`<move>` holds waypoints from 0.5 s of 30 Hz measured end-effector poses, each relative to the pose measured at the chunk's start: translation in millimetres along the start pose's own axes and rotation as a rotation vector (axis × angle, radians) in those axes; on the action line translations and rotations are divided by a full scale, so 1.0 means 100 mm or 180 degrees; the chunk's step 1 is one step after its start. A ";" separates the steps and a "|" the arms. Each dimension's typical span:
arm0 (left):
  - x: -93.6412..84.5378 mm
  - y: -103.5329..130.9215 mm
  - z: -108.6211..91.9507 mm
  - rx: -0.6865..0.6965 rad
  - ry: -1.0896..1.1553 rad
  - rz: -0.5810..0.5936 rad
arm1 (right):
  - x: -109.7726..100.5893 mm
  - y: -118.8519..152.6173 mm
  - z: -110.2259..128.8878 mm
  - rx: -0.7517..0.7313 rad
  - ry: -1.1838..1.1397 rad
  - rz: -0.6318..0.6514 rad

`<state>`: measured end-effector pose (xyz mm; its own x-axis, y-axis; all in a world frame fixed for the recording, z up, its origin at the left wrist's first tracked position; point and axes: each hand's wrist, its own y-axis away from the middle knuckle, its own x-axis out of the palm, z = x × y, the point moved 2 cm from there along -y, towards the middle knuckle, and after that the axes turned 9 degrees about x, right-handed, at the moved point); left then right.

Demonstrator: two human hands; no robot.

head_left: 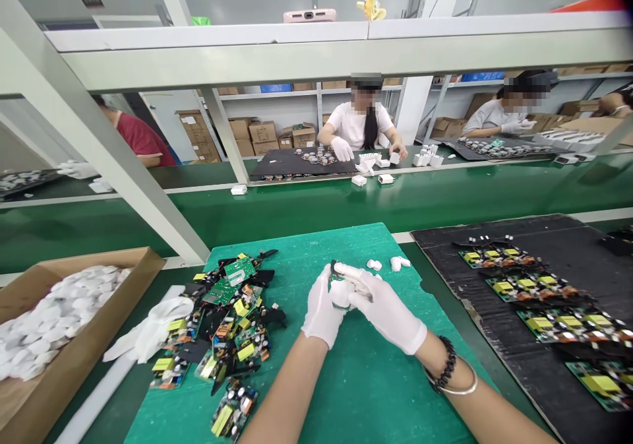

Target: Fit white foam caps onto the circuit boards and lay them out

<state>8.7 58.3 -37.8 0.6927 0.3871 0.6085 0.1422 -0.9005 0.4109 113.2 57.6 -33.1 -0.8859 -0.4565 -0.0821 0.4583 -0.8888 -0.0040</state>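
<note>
My left hand and my right hand, both in white gloves, meet over the green mat. Between them is a small circuit board, mostly hidden, with a white rounded piece against it. My left fingers are closed around the board's side. The right fingers and thumb are closed at the white piece, reaching over its top and right. Left of my hands lies a heap of circuit boards with yellow and black parts. Two small groups of white pieces lie on the mat beyond my right hand.
A cardboard box of white pieces stands at left, beside a crumpled white glove. Rows of circuit boards lie on a black sheet at right. Beyond the green conveyor and metal frame, people in gloves work.
</note>
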 end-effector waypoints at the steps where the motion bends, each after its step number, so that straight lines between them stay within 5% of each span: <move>1: 0.00 0.01 0.00 -0.0041 0.0051 -0.0020 | -0.01 0.00 0.00 -0.0007 -0.0059 0.0152; 4: 0.02 0.01 0.01 -0.0235 0.0160 0.0144 | -0.04 0.01 0.03 -0.0065 -0.0326 0.0556; 10: -0.01 -0.04 0.03 -0.0422 0.0308 0.0097 | -0.05 -0.01 0.03 -0.0025 -0.0220 0.0071; 15: 0.00 -0.05 0.03 -0.0415 0.0450 0.0240 | -0.06 -0.01 0.01 0.0003 -0.0597 0.0475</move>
<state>10.0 62.2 -41.7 0.5905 0.3518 0.7264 -0.0053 -0.8983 0.4394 117.9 61.1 -31.9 -0.8061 -0.5825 0.1048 0.5853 -0.8108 -0.0048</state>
